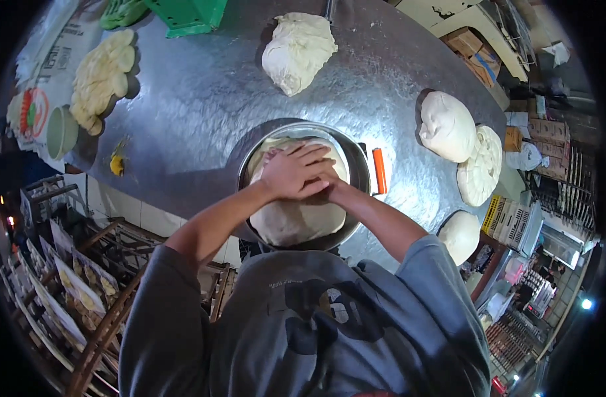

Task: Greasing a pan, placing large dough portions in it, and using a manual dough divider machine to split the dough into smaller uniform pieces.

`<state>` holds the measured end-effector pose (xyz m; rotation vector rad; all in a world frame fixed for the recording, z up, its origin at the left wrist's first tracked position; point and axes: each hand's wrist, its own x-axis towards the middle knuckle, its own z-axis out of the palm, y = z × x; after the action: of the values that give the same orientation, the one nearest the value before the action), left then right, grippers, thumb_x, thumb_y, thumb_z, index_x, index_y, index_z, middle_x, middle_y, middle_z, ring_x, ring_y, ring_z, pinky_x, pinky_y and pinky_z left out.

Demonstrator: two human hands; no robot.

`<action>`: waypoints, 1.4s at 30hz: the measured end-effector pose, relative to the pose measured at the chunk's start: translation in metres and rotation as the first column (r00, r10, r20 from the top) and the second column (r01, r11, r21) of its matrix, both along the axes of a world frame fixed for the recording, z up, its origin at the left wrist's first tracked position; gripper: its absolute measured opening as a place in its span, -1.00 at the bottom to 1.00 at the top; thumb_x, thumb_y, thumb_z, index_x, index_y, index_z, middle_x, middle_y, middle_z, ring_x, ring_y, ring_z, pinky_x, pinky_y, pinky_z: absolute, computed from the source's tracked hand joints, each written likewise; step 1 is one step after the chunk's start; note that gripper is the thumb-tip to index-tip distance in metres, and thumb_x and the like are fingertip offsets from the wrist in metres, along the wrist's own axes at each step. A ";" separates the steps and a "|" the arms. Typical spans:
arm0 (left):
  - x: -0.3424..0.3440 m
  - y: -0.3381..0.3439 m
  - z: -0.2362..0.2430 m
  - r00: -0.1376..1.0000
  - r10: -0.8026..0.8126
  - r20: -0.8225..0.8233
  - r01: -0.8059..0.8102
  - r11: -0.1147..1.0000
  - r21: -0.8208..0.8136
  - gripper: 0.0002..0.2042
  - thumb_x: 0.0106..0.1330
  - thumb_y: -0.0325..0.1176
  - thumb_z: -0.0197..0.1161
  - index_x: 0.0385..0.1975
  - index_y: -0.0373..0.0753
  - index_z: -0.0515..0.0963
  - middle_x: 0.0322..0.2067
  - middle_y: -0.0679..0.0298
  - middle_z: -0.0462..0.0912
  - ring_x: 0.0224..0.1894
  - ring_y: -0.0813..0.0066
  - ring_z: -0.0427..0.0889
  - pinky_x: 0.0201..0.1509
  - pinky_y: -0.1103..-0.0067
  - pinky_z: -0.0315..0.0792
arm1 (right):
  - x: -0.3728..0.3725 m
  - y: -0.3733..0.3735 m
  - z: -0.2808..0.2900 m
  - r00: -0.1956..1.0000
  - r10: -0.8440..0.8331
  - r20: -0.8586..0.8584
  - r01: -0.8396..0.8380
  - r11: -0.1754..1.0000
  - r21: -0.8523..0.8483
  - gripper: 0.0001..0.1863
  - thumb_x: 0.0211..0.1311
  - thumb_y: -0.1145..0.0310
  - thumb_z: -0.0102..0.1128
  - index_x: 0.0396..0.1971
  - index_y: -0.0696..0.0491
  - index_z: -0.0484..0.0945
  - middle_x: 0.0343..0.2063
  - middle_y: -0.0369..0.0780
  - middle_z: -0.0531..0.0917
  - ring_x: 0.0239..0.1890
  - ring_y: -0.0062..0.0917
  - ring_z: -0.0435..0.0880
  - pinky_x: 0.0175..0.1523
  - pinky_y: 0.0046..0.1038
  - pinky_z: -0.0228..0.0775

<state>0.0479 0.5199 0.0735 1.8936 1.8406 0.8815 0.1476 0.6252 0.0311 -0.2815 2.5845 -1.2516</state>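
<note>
A large pale lump of dough (pixel 296 223) fills a round metal bowl (pixel 364 173) at the table's near edge. My left hand (pixel 291 171) lies across the top of my right hand (pixel 327 186), and both rest on the dough. The left fingers stretch out flat toward the right and hold nothing. Most of my right hand is covered by the left; what looks like its fingertips show on the dough past the left hand's far side. Just right of the bowl lies a tool with an orange handle (pixel 380 171).
More dough lies around the metal table (pixel 184 99): a rough lump (pixel 299 53) at the far middle, a smooth lump (pixel 447 126) at right, and several small pieces (pixel 108 76) at far left. A green object (pixel 187 14) stands at the back. Racks (pixel 84 284) stand lower left.
</note>
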 end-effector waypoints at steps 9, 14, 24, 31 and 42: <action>-0.005 0.028 -0.027 0.983 -0.091 -0.158 0.096 0.995 0.025 -0.54 0.19 -0.10 0.09 0.12 -0.04 0.45 0.24 0.17 0.31 0.29 0.27 0.27 0.32 0.25 0.10 | 0.000 0.001 -0.037 0.994 -0.046 -0.094 0.052 0.997 0.055 -0.56 0.16 0.15 0.03 0.05 -0.05 0.45 0.10 -0.16 0.45 0.19 -0.33 0.35 0.35 -0.27 0.04; 0.002 0.022 0.015 0.921 0.082 0.381 -0.013 0.984 -0.180 -0.66 0.21 -0.16 0.10 -0.03 -0.02 0.58 0.11 0.22 0.49 0.20 0.34 0.41 0.23 0.34 0.29 | 0.027 0.005 -0.054 0.989 -0.071 -0.126 0.077 0.996 0.048 -0.54 0.16 0.13 0.02 0.07 -0.07 0.44 0.12 -0.17 0.44 0.21 -0.35 0.32 0.38 -0.25 -0.03; 0.050 0.002 -0.023 0.977 -0.043 -0.211 0.059 0.996 0.069 -0.55 0.13 -0.16 0.07 0.06 -0.10 0.48 0.26 0.17 0.27 0.29 0.21 0.25 0.31 0.18 0.10 | 0.049 -0.013 0.025 0.995 -0.091 0.042 0.079 0.971 0.228 -0.52 0.12 0.09 0.01 0.02 -0.03 0.49 0.10 -0.14 0.47 0.13 -0.33 0.41 0.27 -0.31 0.15; 0.104 -0.052 -0.025 0.992 0.002 -0.124 -0.003 1.000 -0.005 -0.62 0.27 -0.10 0.04 0.04 -0.06 0.51 0.22 0.15 0.33 0.29 0.18 0.25 0.33 0.17 0.06 | 0.077 -0.033 0.002 0.937 -0.132 -0.323 0.190 0.969 0.156 -0.58 0.04 0.12 0.10 -0.15 0.06 0.59 -0.12 -0.09 0.62 -0.02 -0.32 0.55 0.13 -0.31 0.32; 0.112 -0.065 -0.029 0.994 -0.016 -0.104 0.011 0.999 -0.043 -0.53 0.18 -0.09 0.11 0.10 -0.06 0.46 0.27 0.19 0.27 0.37 0.17 0.12 0.35 0.12 -0.02 | 0.084 -0.039 0.009 0.955 -0.221 0.200 0.205 0.974 0.098 -0.61 0.03 0.15 0.13 -0.18 0.08 0.59 -0.14 -0.09 0.62 -0.04 -0.30 0.56 0.11 -0.28 0.33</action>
<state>0.1600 0.4546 0.0442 1.9572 1.8884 0.7463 0.2320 0.5863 0.0405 0.1424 2.5218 -1.1755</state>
